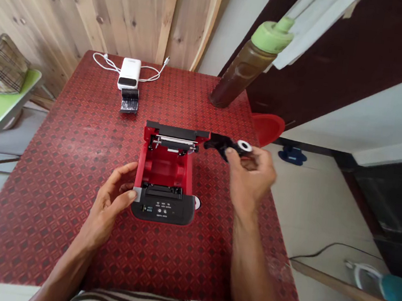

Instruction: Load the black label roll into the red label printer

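Note:
A small red and black label printer (163, 205) stands on the table with its lid raised, showing a bare red bay inside. My left hand (108, 205) grips the printer's left side, thumb on the front left corner and fingers along the outer wall. To the right of the raised lid, my right hand (251, 177) pinches a roll of black ribbon (233, 147) with a white core. The ribbon's loose end reaches toward the lid; whether it touches cannot be seen. Part of a white round thing (198, 203) shows beside the printer's right front side.
On the red patterned table (73, 247), a white power bank (129, 73) with a white cable lies at the back, a black strip piece (129, 100) just before it. A tall green-capped bottle (243, 69) stands back right. A red stool (267, 128) is beyond the right edge.

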The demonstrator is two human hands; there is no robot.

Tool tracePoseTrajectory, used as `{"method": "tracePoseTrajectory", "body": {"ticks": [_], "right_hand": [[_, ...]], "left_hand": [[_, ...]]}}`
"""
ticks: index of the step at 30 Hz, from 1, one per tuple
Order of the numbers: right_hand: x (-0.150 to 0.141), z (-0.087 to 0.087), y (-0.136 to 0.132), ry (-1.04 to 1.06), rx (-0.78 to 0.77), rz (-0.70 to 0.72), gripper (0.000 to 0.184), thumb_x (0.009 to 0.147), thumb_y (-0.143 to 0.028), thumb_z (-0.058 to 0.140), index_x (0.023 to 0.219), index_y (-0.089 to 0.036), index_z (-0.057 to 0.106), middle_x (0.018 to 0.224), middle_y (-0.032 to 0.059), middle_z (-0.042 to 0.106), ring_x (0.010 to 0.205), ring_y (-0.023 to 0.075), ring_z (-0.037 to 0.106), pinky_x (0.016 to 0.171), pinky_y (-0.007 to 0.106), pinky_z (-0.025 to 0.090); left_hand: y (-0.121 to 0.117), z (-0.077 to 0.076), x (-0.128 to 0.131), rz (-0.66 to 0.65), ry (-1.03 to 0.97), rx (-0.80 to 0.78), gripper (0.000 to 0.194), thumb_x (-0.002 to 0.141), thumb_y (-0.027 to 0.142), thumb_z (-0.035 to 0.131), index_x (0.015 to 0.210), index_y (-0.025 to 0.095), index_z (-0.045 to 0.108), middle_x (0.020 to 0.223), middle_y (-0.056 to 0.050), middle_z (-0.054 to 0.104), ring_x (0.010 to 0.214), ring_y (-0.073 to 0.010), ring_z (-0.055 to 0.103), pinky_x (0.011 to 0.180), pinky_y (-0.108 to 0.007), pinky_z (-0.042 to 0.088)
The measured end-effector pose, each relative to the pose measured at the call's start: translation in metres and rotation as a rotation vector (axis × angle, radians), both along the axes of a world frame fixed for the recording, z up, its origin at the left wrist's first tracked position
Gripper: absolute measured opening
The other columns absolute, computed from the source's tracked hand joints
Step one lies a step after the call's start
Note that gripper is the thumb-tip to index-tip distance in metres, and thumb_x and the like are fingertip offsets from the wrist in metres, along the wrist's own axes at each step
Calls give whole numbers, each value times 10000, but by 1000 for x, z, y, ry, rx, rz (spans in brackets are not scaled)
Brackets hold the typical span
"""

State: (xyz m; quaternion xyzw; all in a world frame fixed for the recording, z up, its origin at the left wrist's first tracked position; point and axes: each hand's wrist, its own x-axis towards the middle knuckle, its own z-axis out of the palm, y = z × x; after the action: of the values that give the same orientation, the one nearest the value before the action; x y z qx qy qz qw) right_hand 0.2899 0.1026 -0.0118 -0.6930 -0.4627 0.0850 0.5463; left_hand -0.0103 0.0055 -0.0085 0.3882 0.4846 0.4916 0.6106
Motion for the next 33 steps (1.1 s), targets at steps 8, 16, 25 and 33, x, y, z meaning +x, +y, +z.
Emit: {"method": "tracePoseTrajectory", "body": {"ticks": [8, 16, 25, 33], "right_hand": [[-24, -21, -4, -26, -260, 644, 216, 925, -341, 758, 1113, -239, 784, 1006, 50, 872, 883, 238, 818, 821, 382, 639], [-18, -20, -7, -7, -306, 709, 252, 958, -286, 719, 1196, -234, 785, 1154, 72, 884, 1042, 252, 846, 937, 432, 667], [4, -3, -44, -40, -339, 592, 419, 936, -274, 739, 1354, -243, 757, 1238, 109, 852, 1039, 274, 816, 940, 475, 663], [-13, -4, -119, -5, -463, 584, 400, 849, -246, 806, 1244, -266, 748, 1165, 68, 814, 884, 242, 751, 853, 429, 644]], "left_hand": [[2, -1, 0, 2, 8, 15, 508, 1033, 438, 759, 1523, 319, 702, 1610, -80, 697, 1435, -325, 672, 1171, -435, 530], [2, 0, 1, 18, 22, -2, 516, 1013, 462, 782, 1505, 320, 718, 1555, -87, 732, 1360, -334, 715, 1132, -451, 553], [3, -3, 1, 24, -8, 18, 515, 1010, 442, 790, 1503, 304, 725, 1555, -88, 731, 1379, -337, 710, 1121, -448, 568], [3, -6, -1, 13, -20, 44, 492, 1028, 421, 772, 1506, 317, 725, 1559, -66, 727, 1395, -321, 698, 1106, -422, 571]]}}
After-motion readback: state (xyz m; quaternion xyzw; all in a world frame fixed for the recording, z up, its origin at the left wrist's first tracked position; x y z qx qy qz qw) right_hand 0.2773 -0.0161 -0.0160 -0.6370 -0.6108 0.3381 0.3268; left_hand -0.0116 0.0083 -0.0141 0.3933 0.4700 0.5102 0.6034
